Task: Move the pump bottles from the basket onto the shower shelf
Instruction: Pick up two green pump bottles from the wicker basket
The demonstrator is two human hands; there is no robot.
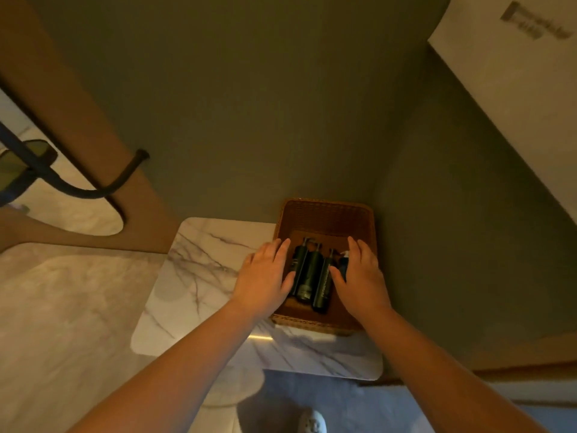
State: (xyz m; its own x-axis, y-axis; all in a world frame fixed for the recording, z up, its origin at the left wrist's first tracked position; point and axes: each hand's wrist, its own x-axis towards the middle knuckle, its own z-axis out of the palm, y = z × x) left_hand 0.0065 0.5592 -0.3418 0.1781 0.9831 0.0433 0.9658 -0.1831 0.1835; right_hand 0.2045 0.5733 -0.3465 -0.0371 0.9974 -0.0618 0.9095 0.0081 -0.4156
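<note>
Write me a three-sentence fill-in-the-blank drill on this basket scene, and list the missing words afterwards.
1. The dark pump bottles lie on their ____, not upright.
2. They rest inside the woven basket, which stands on a white, veined ____ top.
3. The left hand reaches over the basket's ____ rim, while the right hand reaches in from the opposite side.

Missing words: sides; marble; left.
</note>
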